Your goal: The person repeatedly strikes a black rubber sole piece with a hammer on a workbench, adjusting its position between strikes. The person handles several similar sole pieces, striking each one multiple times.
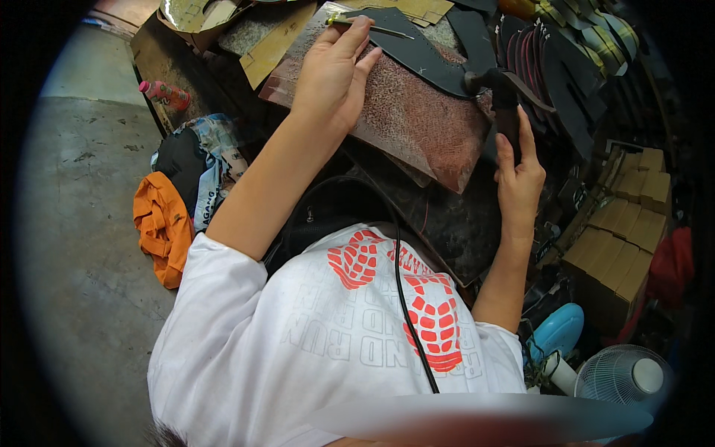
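My left hand (335, 82) is raised over a worn reddish-brown board (424, 130). Its thumb and fingers pinch a slim awl-like tool (383, 31) with a yellow-green handle and a thin metal shaft pointing right. Beneath the shaft, a flat dark curved piece (417, 56), like a cut shoe part, lies on the board and bears a small pale mark. At the board's right edge my right hand (519, 182) grips a hammer (505, 112) by its dark handle. The rounded hammer head is by the dark piece's end, and its curved claw points right.
Stacked dark curved pieces (547, 59) with reddish edges crowd the far right, beside yellow-plaid ones (599, 37). Yellowish sheets (277, 52) lie far left. A pink bottle (165, 94), orange cloth (164, 227), cardboard boxes (618, 253) and a fan (624, 376) surround me.
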`<action>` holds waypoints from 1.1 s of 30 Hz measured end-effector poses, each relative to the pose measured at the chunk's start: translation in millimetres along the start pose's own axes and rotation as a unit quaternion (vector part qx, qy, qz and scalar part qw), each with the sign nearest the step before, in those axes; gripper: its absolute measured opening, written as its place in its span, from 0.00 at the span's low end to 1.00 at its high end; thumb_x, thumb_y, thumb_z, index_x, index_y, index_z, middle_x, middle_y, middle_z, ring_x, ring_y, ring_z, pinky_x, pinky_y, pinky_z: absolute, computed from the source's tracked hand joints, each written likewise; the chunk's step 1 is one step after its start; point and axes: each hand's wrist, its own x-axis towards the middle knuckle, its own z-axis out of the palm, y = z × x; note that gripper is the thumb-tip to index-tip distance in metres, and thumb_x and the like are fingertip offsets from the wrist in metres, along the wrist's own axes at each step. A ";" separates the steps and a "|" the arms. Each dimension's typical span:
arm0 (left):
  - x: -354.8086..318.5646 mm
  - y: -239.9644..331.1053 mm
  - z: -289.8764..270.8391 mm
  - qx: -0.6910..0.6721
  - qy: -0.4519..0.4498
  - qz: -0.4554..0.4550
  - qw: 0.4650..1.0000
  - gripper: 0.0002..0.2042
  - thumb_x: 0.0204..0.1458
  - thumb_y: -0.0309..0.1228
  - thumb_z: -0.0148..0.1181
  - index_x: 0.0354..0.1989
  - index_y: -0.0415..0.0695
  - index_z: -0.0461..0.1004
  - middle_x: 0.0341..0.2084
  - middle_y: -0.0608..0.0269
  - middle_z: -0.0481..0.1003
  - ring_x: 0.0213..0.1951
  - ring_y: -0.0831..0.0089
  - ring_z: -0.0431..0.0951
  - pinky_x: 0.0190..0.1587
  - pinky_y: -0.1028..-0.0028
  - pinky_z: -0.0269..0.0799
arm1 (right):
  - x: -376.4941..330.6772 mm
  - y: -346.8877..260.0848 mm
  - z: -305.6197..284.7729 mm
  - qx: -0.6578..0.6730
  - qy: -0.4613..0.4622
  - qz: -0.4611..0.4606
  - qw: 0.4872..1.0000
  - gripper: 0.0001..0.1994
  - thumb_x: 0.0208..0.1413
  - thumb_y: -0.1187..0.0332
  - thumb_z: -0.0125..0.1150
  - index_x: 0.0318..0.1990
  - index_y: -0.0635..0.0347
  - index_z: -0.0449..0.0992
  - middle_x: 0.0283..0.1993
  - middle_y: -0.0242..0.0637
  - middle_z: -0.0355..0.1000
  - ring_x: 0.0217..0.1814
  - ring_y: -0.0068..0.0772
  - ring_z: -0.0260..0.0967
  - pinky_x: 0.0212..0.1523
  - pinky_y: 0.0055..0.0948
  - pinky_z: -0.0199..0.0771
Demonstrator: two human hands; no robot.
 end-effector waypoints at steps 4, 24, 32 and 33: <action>21.6 -6.2 5.9 0.097 -0.093 -0.023 0.991 0.09 0.61 0.32 0.64 0.47 0.44 0.79 0.41 0.70 0.79 0.46 0.79 0.75 0.55 0.72 0.68 | -0.1 -1.6 5.9 0.023 0.019 -0.011 0.999 0.26 0.67 0.61 0.61 0.71 0.40 0.66 0.26 0.27 0.63 0.27 0.19 0.58 0.26 0.23 0.63; 118.7 8.8 -0.3 0.427 -0.334 -0.039 0.839 0.06 0.60 0.30 0.62 0.36 0.41 0.78 0.26 0.73 0.75 0.31 0.84 0.71 0.36 0.79 0.68 | 5.1 -40.0 -16.6 0.027 0.041 -0.133 0.990 0.25 0.61 0.67 0.66 0.66 0.52 0.72 0.54 0.46 0.79 0.50 0.32 0.80 0.48 0.30 0.77; 57.4 27.9 17.9 0.497 -0.161 0.151 0.839 0.09 0.58 0.29 0.64 0.39 0.35 0.79 0.37 0.62 0.80 0.36 0.75 0.79 0.41 0.71 0.76 | 5.5 -26.7 3.6 -0.090 0.027 -0.143 0.985 0.24 0.61 0.62 0.66 0.65 0.50 0.72 0.52 0.47 0.79 0.51 0.47 0.80 0.46 0.36 0.79; 54.0 19.9 21.6 0.424 -0.192 0.104 0.879 0.08 0.59 0.28 0.64 0.39 0.34 0.78 0.38 0.60 0.80 0.37 0.75 0.80 0.40 0.72 0.77 | 4.2 -25.1 3.8 -0.081 0.026 -0.135 0.987 0.25 0.61 0.62 0.66 0.65 0.50 0.72 0.52 0.47 0.79 0.51 0.48 0.80 0.46 0.37 0.79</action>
